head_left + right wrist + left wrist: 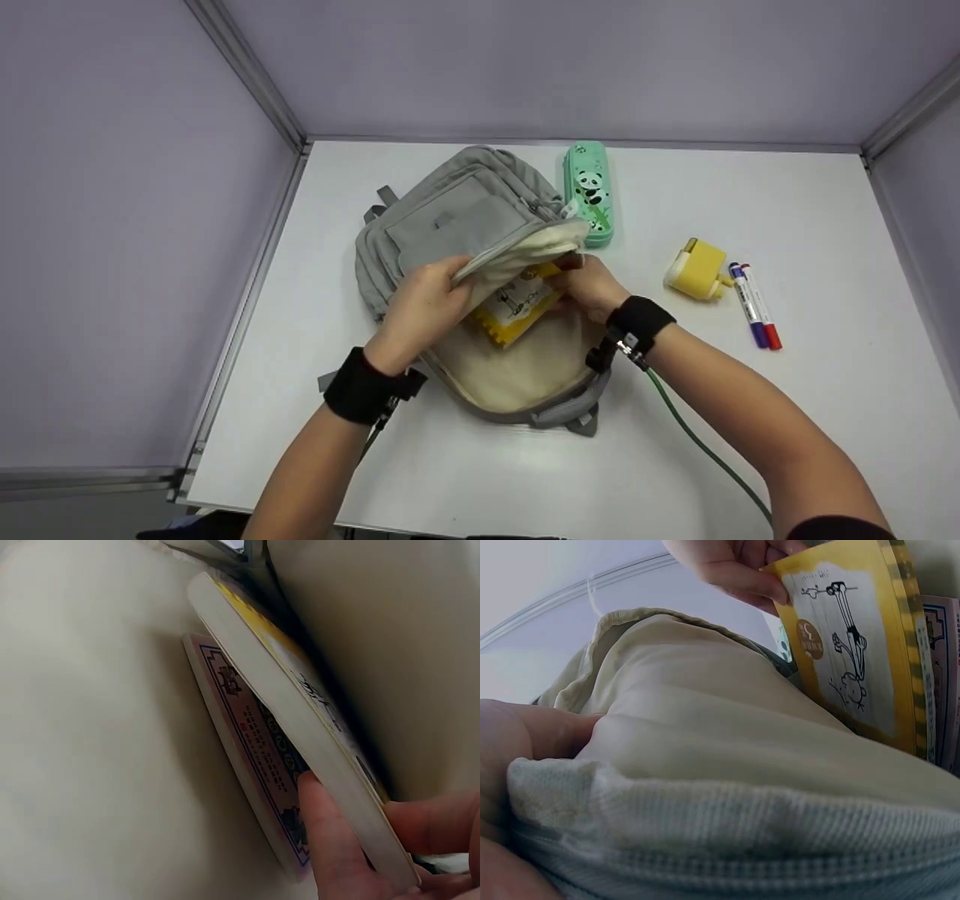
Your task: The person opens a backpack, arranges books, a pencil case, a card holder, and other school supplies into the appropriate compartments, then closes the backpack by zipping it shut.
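Observation:
A grey backpack (457,217) lies on the white table with its main compartment unzipped, showing a cream lining (517,375). My left hand (427,307) grips the edge of the raised front flap, thumb on the lining side in the left wrist view. Inside the opening, my right hand (589,285) pinches a yellow-covered book (521,300) with a white panel and line drawing. The right wrist view shows its pale page edges (277,712) between thumb and fingers. Behind it, a pinkish book (247,742) leans against the lining.
A green panda pencil case (589,195) lies beside the backpack's top right. Farther right are a yellow and cream gadget (697,270), a blue-capped marker (748,306) and a red-capped marker (762,306). Grey panels wall the table's back and sides. A green cable (705,446) trails from the right wrist.

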A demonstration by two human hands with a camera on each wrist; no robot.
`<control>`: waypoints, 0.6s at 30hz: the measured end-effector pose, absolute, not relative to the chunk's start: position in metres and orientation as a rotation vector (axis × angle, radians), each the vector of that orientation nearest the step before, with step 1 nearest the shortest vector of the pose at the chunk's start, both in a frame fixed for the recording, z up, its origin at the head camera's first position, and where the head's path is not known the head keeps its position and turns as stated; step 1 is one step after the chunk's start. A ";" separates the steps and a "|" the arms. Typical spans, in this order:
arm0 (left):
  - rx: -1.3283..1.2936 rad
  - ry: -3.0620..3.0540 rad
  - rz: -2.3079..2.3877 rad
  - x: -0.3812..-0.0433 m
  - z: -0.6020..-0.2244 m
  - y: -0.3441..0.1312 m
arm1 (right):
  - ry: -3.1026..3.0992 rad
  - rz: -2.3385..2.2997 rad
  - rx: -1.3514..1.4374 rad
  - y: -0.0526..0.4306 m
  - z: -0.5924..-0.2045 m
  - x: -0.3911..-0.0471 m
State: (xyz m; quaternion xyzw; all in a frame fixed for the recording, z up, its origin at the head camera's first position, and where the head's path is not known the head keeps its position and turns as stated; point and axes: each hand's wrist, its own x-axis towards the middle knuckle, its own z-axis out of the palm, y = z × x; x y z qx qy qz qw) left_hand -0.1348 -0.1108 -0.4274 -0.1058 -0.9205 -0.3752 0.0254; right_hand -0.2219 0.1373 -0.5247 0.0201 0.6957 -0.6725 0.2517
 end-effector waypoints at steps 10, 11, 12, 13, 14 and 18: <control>-0.311 -2.855 -1.171 -0.135 -0.427 -0.110 | 1.924 -1.889 0.080 0.121 -0.533 -0.227; -0.311 -2.857 -1.170 -0.135 -0.427 -0.110 | 1.928 -1.895 0.083 0.119 -0.534 -0.227; -0.312 -2.859 -1.169 -0.135 -0.427 -0.110 | 1.929 -1.898 0.086 0.118 -0.536 -0.228; -0.315 -2.859 -1.167 -0.135 -0.427 -0.110 | 1.935 -1.900 0.083 0.117 -0.537 -0.228; -0.316 -2.860 -1.166 -0.135 -0.427 -0.110 | 1.945 -1.901 0.077 0.116 -0.538 -0.229; -0.323 -2.862 -1.159 -0.135 -0.428 -0.111 | 1.981 -1.896 0.062 0.115 -0.542 -0.231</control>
